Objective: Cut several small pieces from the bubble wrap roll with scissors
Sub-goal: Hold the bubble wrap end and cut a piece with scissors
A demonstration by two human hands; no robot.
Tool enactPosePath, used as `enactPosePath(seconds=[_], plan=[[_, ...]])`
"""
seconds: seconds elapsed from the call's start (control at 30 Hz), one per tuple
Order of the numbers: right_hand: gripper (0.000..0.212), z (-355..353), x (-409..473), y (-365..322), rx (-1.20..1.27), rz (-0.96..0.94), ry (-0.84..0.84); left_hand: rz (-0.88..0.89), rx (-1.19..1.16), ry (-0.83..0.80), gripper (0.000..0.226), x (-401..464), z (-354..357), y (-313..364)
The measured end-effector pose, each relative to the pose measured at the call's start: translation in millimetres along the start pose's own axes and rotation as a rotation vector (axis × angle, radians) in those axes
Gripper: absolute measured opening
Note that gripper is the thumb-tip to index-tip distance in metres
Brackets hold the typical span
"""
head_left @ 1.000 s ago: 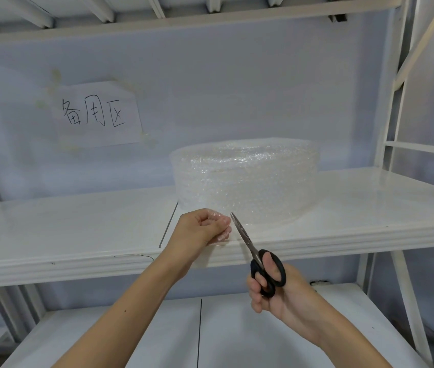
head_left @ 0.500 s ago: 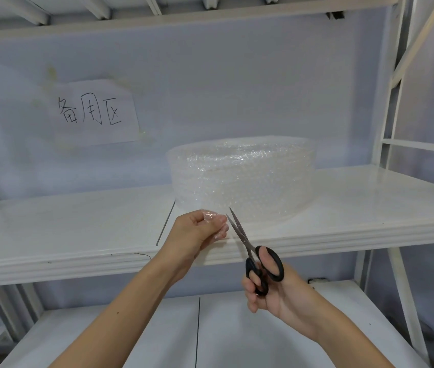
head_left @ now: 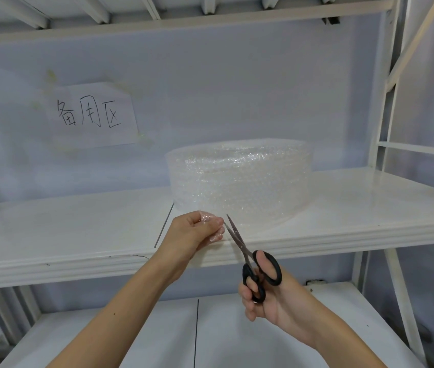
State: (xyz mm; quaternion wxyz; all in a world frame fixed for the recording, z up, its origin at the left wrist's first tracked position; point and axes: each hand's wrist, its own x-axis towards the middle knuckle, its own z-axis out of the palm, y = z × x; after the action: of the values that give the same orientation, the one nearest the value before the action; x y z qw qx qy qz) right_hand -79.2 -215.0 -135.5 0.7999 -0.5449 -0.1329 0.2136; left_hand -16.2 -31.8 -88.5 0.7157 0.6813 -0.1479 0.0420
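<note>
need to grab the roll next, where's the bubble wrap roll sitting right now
In the head view the bubble wrap roll sits on the middle shelf, right of centre, just behind the left hand and the scissors.

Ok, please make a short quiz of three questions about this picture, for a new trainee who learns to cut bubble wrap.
1. True or false: the scissors are in the right hand.
2. Where does the bubble wrap roll stand?
A. on the lower shelf
B. on the middle shelf
C. on the floor
3. Fill in: the left hand pinches a bit of ____ beside the blade tips.

Key
1. True; fingers pass through the black handles, and the blades are slightly apart.
2. B; it stands just right of the paper sign on the wall.
3. Bubble wrap.
</note>
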Motion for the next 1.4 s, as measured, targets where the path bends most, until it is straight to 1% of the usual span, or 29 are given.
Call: enactPosePath(seconds=[0.2, 0.47, 0.7, 0.93, 1.03, 1.13, 1.23, 1.4], plan=[[0.055, 5.6, 5.2, -1.9, 0.022, -0.014, 0.017, 0.004, 0.027, -0.002, 0.018, -2.4, 0.7, 0.4], [0.050, 8.1, 3.6, -4.9, 0.009, -0.036, 0.046, -0.015, 0.004, 0.003, 0.013, -3.7, 2.5, -5.2], [0.048, 3.9, 4.4, -6.4, -0.057, -0.062, 0.053, -0.002, 0.011, -0.012, 0.013, -0.9, 1.1, -7.2], [0.044, 2.6, 6.8, -0.9, -0.001, -0.095, 0.062, 0.015, 0.021, -0.032, 0.013, 2.6, 3.3, -5.9], [0.055, 2.2, 7.3, 2.2, 0.034, -0.113, 0.072, 0.020, 0.037, -0.043, 0.014, 1.8, 3.3, -4.7], [0.069, 1.9, 8.6, 2.0, 0.074, -0.119, 0.031, 0.027, 0.041, -0.062, 0.015, 1.0, 2.9, -2.5], [0.072, 2.4, 9.9, -1.0, 0.084, -0.115, 0.005, 0.029, 0.026, -0.068, 0.016, 0.5, 3.8, -0.9], [0.068, 2.9, 11.1, -1.7, 0.069, -0.132, 0.017, 0.021, 0.012, -0.048, 0.014, -0.1, 4.4, -0.5]])
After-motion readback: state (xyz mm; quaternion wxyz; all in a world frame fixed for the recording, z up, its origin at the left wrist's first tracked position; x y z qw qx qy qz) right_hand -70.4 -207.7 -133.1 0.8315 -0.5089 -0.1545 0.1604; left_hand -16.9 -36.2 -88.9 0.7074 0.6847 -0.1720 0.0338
